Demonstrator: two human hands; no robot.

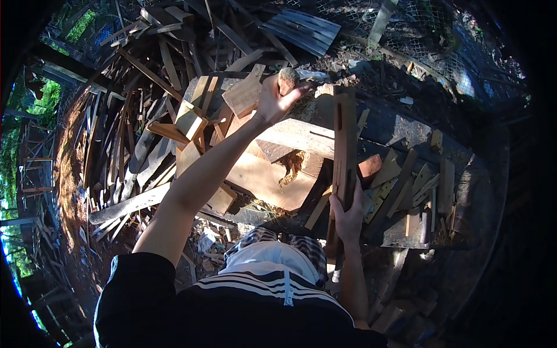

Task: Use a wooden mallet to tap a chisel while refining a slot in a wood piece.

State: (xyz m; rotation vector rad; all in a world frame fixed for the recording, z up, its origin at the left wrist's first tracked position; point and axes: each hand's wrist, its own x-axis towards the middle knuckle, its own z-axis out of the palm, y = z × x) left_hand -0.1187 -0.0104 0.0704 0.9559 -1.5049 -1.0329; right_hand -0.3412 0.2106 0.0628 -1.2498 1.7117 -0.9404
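My left hand (272,104) reaches to the far side of the work surface. It is closed around a rounded, rough brown lump (288,81) whose exact kind I cannot make out. My right hand (349,217) grips the near part of a long, dark wooden board (344,139) with narrow slots cut in it. That board points away from me, crossing the right end of a pale, sunlit timber (299,136). Below the timber lies a wide, light plank (261,180), with wood shavings (292,167) beside it. A cut wood block (242,95) sits just left of my left hand.
Offcuts (190,123) are stacked at the surface's left end. More short pieces, including a pale drilled one (383,188), lie right of my right hand. A large heap of scrap wood (136,127) fills the left, and a corrugated sheet (301,30) lies at the back.
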